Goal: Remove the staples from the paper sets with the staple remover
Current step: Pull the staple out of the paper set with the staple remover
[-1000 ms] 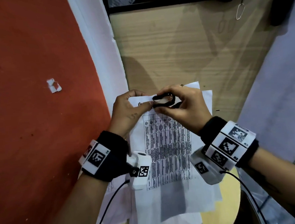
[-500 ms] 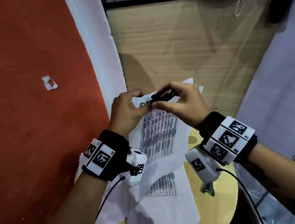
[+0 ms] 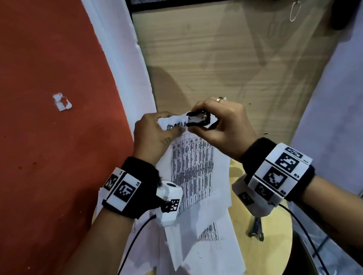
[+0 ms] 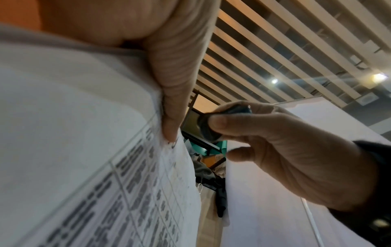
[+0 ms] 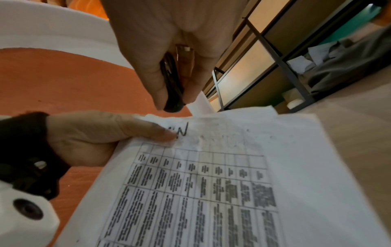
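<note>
The right hand (image 3: 223, 125) squeezes the black staple remover (image 3: 197, 119) between thumb and fingers at the top edge of a lifted paper set (image 3: 192, 167), whose top left corner the left hand (image 3: 154, 137) pinches. The printed sheets are thin, crumpled there. Below, a loose paper pile (image 3: 205, 264) overhangs the round wooden table (image 3: 271, 252); red floor (image 3: 45, 149) lies open to the left.

A torn white paper scrap (image 3: 62, 102) lies on the red floor (image 3: 34, 150) at nine o'clock. At one o'clock a wire clip (image 3: 295, 10) hangs against the wooden panel (image 3: 223, 52).
</note>
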Action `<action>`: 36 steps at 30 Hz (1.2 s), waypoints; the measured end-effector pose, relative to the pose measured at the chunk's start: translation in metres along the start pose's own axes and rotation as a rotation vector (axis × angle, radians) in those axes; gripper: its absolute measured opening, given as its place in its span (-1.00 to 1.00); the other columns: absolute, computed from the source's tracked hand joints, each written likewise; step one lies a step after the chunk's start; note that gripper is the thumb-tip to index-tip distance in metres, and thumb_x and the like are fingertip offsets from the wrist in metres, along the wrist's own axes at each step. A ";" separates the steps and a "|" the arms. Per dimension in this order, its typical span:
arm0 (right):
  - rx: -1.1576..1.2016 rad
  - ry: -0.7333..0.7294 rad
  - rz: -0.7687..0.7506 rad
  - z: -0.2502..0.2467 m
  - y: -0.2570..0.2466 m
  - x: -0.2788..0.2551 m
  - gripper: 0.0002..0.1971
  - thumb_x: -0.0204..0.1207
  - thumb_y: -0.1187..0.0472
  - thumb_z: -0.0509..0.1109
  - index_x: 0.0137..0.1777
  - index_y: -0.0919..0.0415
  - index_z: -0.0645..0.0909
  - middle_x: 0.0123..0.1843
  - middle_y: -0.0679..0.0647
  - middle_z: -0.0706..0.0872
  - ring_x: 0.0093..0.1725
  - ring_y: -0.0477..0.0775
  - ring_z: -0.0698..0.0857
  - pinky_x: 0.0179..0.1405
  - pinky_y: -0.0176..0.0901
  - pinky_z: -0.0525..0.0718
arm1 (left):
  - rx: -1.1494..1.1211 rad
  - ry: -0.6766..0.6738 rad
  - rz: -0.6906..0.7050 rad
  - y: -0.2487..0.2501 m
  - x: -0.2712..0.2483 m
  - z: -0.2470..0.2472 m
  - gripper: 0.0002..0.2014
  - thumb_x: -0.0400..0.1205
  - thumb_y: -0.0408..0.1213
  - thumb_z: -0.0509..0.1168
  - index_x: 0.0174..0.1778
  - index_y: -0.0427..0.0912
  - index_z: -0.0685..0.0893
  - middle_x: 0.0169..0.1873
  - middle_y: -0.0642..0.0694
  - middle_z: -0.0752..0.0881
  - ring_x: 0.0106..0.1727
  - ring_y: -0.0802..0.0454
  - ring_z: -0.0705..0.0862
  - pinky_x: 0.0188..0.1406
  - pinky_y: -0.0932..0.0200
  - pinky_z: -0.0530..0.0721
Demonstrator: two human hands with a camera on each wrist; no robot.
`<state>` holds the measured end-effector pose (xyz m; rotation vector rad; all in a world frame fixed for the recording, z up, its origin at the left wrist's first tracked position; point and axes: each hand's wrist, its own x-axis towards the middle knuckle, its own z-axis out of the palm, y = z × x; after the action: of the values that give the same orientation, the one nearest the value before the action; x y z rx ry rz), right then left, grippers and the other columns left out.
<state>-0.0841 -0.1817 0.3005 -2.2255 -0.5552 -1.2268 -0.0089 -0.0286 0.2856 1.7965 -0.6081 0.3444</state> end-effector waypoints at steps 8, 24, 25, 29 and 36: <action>-0.038 -0.112 0.278 0.010 0.045 -0.051 -0.80 0.21 0.31 0.59 -0.18 0.33 0.69 -0.25 0.15 0.76 -0.26 0.10 0.71 -0.24 -0.27 0.55 | -0.150 -0.002 -0.178 -0.030 -0.001 -0.007 -0.37 -0.02 0.23 0.63 -0.20 -0.15 0.80 -0.17 -0.43 0.77 -0.25 -0.07 0.65 -0.11 0.01 0.60; 0.554 -0.446 1.049 0.041 0.092 -0.087 -0.67 0.26 0.45 0.59 0.04 0.30 0.72 0.33 -0.02 0.51 0.01 0.00 0.68 -0.34 -0.30 0.66 | -0.092 -0.161 -0.195 -0.056 0.018 -0.051 -0.82 0.33 -0.26 0.61 -0.21 -0.14 0.80 -0.38 -0.16 0.72 -0.29 0.01 0.61 -0.14 0.25 0.49; 0.659 -0.467 1.050 0.043 0.091 -0.083 -0.67 0.28 0.48 0.55 0.06 0.31 0.72 0.31 0.06 0.57 -0.02 -0.02 0.69 -0.33 -0.33 0.64 | -0.117 -0.186 -0.194 -0.053 0.019 -0.052 -0.83 0.35 -0.33 0.57 -0.18 -0.22 0.77 -0.40 -0.06 0.76 -0.31 0.07 0.68 -0.17 0.34 0.56; 0.877 -0.493 1.051 0.051 0.084 -0.074 -0.68 0.33 0.55 0.46 0.01 0.21 0.70 -0.05 0.17 0.76 -0.19 -0.08 0.73 -0.35 -0.41 0.61 | -0.150 -0.267 -0.193 -0.047 0.026 -0.053 -0.80 0.26 -0.36 0.54 -0.23 -0.18 0.75 -0.41 0.12 0.80 -0.32 0.27 0.74 -0.21 0.47 0.63; 0.990 -0.337 1.120 0.051 0.089 -0.068 -0.74 0.25 0.49 0.47 -0.09 0.24 0.67 -0.37 0.01 0.75 -0.50 -0.17 0.64 -0.62 -0.45 0.47 | -0.435 0.076 -0.333 -0.095 0.021 -0.061 -0.18 0.14 -0.12 0.57 0.35 -0.13 0.48 0.03 0.00 0.76 0.04 0.12 0.73 0.08 0.19 0.71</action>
<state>-0.0339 -0.2249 0.1965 -1.4109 0.0556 0.0561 0.0669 0.0451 0.2393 1.4243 -0.2919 0.0443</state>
